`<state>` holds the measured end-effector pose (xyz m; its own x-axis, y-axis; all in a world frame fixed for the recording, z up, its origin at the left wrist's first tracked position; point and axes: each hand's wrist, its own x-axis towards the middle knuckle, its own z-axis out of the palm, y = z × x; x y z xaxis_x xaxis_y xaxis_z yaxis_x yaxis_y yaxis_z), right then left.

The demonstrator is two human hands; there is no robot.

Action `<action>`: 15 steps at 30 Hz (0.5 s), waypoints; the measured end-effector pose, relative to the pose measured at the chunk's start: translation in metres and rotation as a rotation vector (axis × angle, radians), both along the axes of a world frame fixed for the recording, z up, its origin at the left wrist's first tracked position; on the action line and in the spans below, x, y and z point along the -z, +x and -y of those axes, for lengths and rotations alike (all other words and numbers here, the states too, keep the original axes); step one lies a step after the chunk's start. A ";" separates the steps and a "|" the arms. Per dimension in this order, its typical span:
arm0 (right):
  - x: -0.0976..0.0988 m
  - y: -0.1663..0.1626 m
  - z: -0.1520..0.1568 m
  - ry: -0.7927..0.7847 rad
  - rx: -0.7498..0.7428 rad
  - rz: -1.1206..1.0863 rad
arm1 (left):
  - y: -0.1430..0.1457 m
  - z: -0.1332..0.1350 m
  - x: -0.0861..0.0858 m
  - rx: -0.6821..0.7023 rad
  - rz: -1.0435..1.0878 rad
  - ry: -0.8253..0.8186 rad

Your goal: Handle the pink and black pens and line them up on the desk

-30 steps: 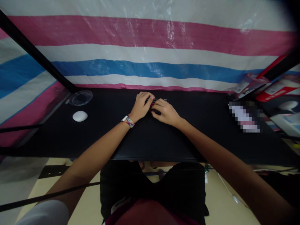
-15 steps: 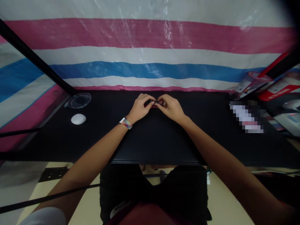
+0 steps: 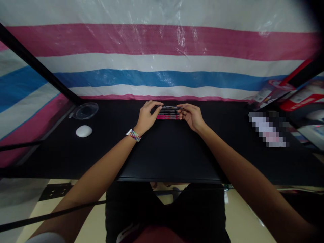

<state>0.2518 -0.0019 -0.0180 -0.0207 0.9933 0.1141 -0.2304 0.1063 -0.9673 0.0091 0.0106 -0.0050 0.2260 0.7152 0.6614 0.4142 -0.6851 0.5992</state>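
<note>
Several pens (image 3: 168, 112), dark ones and a pink one, lie side by side in a row on the black table (image 3: 162, 152) near its far edge. My left hand (image 3: 146, 116) curls around the left ends of the pens, fingers closed on them. My right hand (image 3: 191, 116) pinches their right ends. A multicoloured band sits on my left wrist. Both hands rest on the table and hold the row between them.
A clear round lid or dish (image 3: 85, 110) and a white oval object (image 3: 83, 131) sit at the table's far left. Red and white boxes (image 3: 298, 98) stand at the right. A striped tarpaulin (image 3: 162, 60) walls the back and left.
My hands have drawn apart from a tight huddle over the pens. The pens now show as a flat row between my fingertips.
</note>
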 end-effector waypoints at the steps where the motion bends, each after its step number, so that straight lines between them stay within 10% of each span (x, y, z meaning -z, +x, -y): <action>1: 0.000 0.000 0.000 -0.011 0.000 -0.035 | -0.001 0.000 0.000 -0.002 -0.004 -0.003; 15: -0.002 0.002 0.000 -0.030 0.064 -0.071 | -0.005 -0.004 0.003 0.015 -0.075 -0.015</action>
